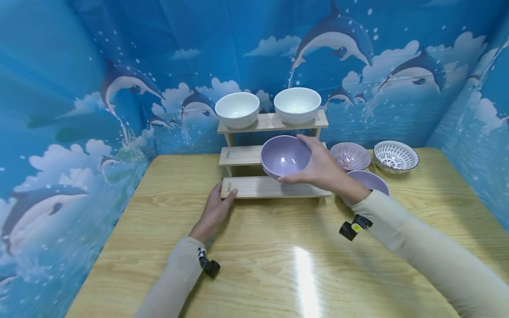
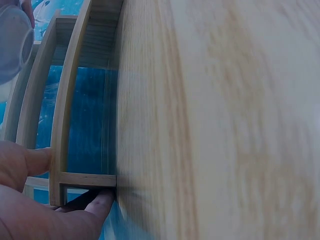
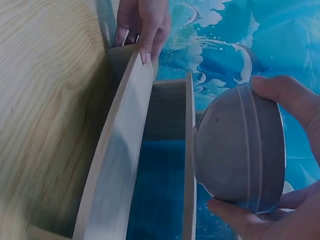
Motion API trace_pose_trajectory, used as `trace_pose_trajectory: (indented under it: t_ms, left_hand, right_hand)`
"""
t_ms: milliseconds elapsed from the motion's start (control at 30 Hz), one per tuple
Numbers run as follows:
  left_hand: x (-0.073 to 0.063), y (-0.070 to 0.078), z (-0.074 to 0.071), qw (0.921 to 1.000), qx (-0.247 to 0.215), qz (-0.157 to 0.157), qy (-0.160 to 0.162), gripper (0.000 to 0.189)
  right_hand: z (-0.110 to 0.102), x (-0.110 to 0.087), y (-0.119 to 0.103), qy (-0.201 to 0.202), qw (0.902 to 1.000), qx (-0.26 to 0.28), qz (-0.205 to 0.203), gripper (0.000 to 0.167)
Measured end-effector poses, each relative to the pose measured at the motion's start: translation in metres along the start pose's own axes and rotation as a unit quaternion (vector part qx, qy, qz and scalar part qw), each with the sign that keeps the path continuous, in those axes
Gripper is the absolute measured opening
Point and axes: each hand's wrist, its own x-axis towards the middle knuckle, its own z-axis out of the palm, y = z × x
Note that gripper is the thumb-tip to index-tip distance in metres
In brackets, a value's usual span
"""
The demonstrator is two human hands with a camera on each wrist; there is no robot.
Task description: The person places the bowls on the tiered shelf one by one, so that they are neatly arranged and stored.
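Note:
My right hand (image 1: 324, 168) grips a plain purple bowl (image 1: 283, 155) by its rim and lower side, thumb and fingers spread across it. The bowl is tilted toward me, in front of the middle step of a three-step wooden rack (image 1: 254, 187). In the right wrist view, the bowl's foot (image 3: 197, 142) is close to a step's edge; whether they touch I cannot tell. At the rack's lower left end, my left hand (image 1: 214, 207) holds the bottom step, thumb on top. The left wrist view shows its thumb (image 2: 37, 161) and fingers around that corner.
Two white bowls, a left one (image 1: 237, 110) and a right one (image 1: 297, 106), stand on the top step. Right of the rack are a ribbed purple bowl (image 1: 350, 155), a patterned bowl (image 1: 396, 157) and another purple bowl (image 1: 370, 181), partly behind my right arm. A dolphin-print curtain (image 1: 191, 53) encloses the table (image 1: 254, 265).

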Motion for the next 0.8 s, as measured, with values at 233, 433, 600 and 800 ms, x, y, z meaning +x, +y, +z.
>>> trace_pose_trajectory:
  t_ms: [233, 433, 600, 800]
  left_hand:
    - [0.001, -0.001, -0.001, 1.0, -0.004, 0.003, -0.002, 0.075]
    - [0.002, -0.002, 0.0, 0.9999, -0.008, 0.009, 0.0, 0.075]
    - [0.002, -0.002, -0.001, 0.9999, -0.01, 0.012, -0.001, 0.074]
    - [0.001, -0.002, -0.001, 0.9997, -0.013, 0.019, 0.0, 0.075]
  right_hand:
    - [0.014, 0.011, -0.003, -0.007, 0.9995, 0.02, -0.021, 0.123]
    - [0.023, 0.019, -0.007, -0.009, 0.9996, 0.015, -0.022, 0.124]
    - [0.029, 0.026, -0.012, -0.009, 0.9995, 0.013, -0.027, 0.124]
    - [0.037, 0.033, -0.017, -0.009, 0.999, 0.024, -0.036, 0.125]
